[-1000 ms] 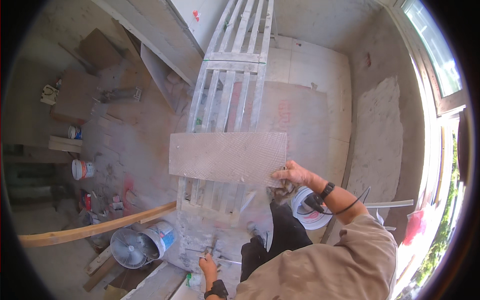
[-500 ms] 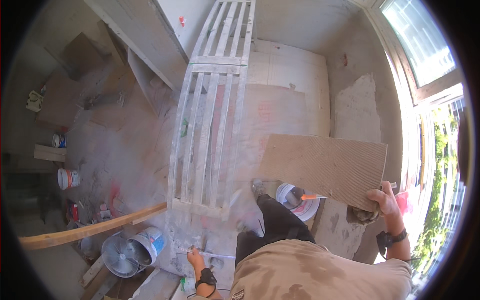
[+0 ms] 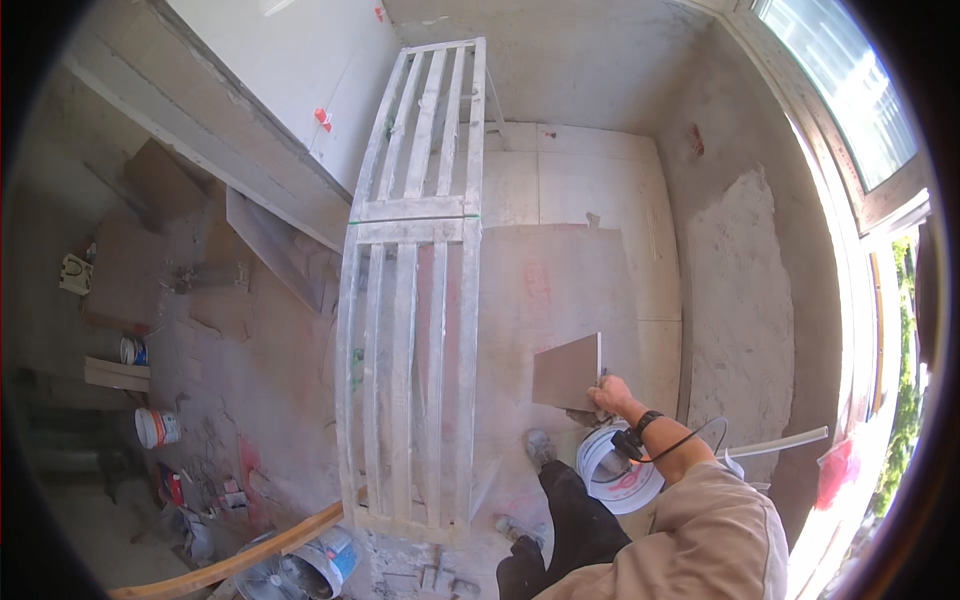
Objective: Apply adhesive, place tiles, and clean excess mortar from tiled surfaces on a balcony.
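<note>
My right hand (image 3: 612, 394) is closed on the edge of a flat brown tile (image 3: 567, 373) with a pale rim along one side. The tile is tilted over the floor, just beyond a white bucket (image 3: 628, 480). A rough brownish lump (image 3: 583, 416) shows beneath the hand; I cannot make out what it is. That bucket stands by my legs, and a cable runs from the band on my right wrist. My left hand is out of the picture.
A long slatted white metal scaffold bench (image 3: 405, 330) runs up the middle. Left of it are a wooden strip (image 3: 240, 560), a white bucket (image 3: 157, 428) and leaning boards (image 3: 275, 250). A white bar (image 3: 780, 441) juts out at right, near the window (image 3: 850, 90).
The tile has moved left and down toward the floor in my right hand, its ridged face turned from view. My left hand, earlier gripping a thin pale strip, has left the picture.
</note>
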The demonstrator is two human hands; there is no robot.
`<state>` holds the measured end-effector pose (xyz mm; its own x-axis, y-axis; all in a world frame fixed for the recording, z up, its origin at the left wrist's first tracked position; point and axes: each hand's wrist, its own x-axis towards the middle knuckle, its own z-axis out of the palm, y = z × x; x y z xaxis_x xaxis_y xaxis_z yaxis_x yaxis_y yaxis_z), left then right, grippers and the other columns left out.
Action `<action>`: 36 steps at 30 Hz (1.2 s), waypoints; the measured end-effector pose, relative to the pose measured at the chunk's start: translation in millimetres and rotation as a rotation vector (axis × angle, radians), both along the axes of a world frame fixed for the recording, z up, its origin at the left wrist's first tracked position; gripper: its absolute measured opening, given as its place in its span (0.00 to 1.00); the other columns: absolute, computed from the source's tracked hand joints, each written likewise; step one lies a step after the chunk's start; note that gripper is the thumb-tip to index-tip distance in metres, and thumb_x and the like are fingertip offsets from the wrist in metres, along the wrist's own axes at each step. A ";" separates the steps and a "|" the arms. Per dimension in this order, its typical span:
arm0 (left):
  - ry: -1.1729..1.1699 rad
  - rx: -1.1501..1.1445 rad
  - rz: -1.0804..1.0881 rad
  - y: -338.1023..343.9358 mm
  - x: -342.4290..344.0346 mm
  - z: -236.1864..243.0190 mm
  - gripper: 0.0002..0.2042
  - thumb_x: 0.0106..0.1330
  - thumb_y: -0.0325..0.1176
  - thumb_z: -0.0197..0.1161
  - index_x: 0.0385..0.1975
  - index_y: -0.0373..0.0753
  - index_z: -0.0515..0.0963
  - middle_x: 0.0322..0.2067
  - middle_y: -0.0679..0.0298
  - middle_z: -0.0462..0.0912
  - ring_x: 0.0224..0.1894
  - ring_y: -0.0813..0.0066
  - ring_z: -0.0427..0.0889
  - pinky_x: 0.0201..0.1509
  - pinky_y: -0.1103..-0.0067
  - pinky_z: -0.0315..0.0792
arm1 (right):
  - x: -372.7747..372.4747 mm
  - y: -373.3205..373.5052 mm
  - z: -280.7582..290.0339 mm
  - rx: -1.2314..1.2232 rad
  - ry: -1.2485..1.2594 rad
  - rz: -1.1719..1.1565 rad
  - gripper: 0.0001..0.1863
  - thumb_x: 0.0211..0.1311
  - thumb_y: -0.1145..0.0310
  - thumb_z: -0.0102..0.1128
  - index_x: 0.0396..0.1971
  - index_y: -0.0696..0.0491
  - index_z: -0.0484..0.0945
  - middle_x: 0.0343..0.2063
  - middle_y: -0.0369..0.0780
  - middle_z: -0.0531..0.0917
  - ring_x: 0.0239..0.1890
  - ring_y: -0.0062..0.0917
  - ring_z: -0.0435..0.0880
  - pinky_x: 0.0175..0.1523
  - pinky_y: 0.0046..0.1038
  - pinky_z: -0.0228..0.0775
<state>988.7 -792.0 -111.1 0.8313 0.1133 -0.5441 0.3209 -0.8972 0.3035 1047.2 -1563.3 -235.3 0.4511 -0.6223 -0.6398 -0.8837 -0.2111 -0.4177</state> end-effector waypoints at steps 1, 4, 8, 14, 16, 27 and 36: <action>0.050 0.050 -0.046 7.5 -8.8 -2.8 0.08 0.66 0.34 0.55 0.36 0.38 0.78 0.24 0.64 0.74 0.26 0.69 0.72 0.28 0.71 0.69 | 7.2 -6.8 -12.4 -0.004 -0.011 -0.009 0.20 0.50 0.53 0.57 0.27 0.57 0.84 0.32 0.53 0.84 0.40 0.44 0.84 0.49 0.39 0.75; 0.113 0.131 -0.150 14.5 -24.8 -3.4 0.08 0.67 0.36 0.55 0.38 0.41 0.79 0.23 0.64 0.71 0.25 0.69 0.70 0.29 0.71 0.68 | 47.4 -12.5 -35.4 0.124 -0.003 0.048 0.20 0.50 0.54 0.58 0.29 0.57 0.84 0.33 0.52 0.84 0.41 0.44 0.84 0.50 0.39 0.75; -0.182 0.232 -0.741 38.5 -20.2 -12.9 0.14 0.62 0.42 0.58 0.39 0.39 0.78 0.33 0.59 0.77 0.33 0.60 0.74 0.38 0.61 0.69 | 80.7 -23.9 -49.7 0.119 0.031 0.180 0.19 0.52 0.56 0.58 0.35 0.56 0.83 0.37 0.51 0.84 0.43 0.42 0.84 0.50 0.38 0.75; -0.141 0.271 -0.822 38.7 -3.0 -26.1 0.17 0.59 0.44 0.58 0.38 0.35 0.78 0.38 0.55 0.81 0.37 0.56 0.77 0.42 0.57 0.70 | 84.1 -64.8 -40.7 -0.066 0.143 0.185 0.18 0.53 0.57 0.58 0.39 0.53 0.84 0.39 0.48 0.85 0.44 0.41 0.84 0.51 0.37 0.76; -0.078 0.250 -0.682 34.4 3.6 -32.0 0.17 0.59 0.43 0.58 0.36 0.34 0.78 0.36 0.54 0.81 0.36 0.57 0.77 0.42 0.59 0.70 | 76.1 -80.9 -26.0 -0.112 0.186 0.106 0.18 0.53 0.57 0.58 0.38 0.53 0.84 0.39 0.48 0.85 0.44 0.41 0.84 0.50 0.37 0.76; -0.142 -0.151 -0.032 -36.2 55.5 -111.7 0.15 0.62 0.37 0.55 0.30 0.28 0.78 0.28 0.52 0.82 0.31 0.62 0.79 0.38 0.67 0.72 | -40.5 -46.2 121.3 -0.098 -0.423 -0.398 0.15 0.47 0.61 0.67 0.27 0.60 0.84 0.26 0.44 0.86 0.29 0.29 0.85 0.38 0.32 0.77; -0.544 -0.583 0.454 -127.0 79.9 -38.2 0.16 0.65 0.35 0.51 0.40 0.27 0.79 0.30 0.55 0.81 0.28 0.67 0.79 0.32 0.72 0.73 | -88.2 50.5 254.0 0.510 -0.806 -0.841 0.17 0.61 0.61 0.61 0.34 0.62 0.79 0.27 0.45 0.83 0.30 0.33 0.84 0.37 0.37 0.80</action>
<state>1068.5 -919.0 -149.3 0.9325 0.3218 -0.1641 0.2854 -0.3777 0.8808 959.0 -1512.8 18.7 0.4097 -0.6696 -0.6195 -0.1249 0.6316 -0.7652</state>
